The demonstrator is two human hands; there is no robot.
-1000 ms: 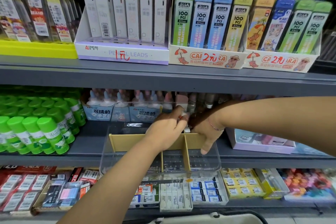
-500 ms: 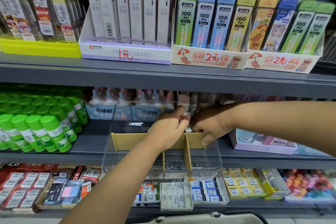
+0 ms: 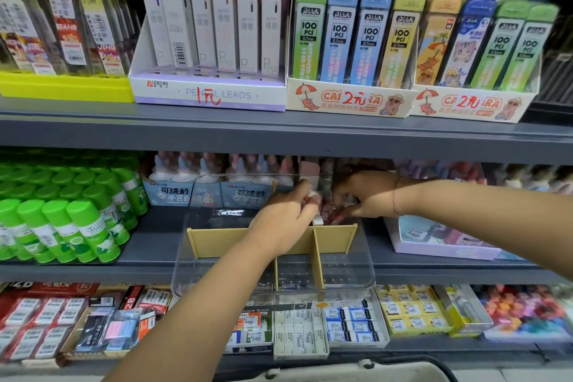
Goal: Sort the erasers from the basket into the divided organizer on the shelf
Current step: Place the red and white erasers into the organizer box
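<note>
1 divided organizer [image 3: 347,271], left hand [image 3: 283,220] pinching 1 eraser [image 3: 310,196], right hand's [image 3: 370,195] grip unclear

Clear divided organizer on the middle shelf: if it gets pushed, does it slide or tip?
Probably light: the clear organizer is thin plastic, front compartments look empty. Likely slides on the smooth grey shelf. Its front seems to overhang the shelf edge, so downward pressure there might tip it.

Dim shelves, dark top, motion blur, wide-angle edge bending.
</note>
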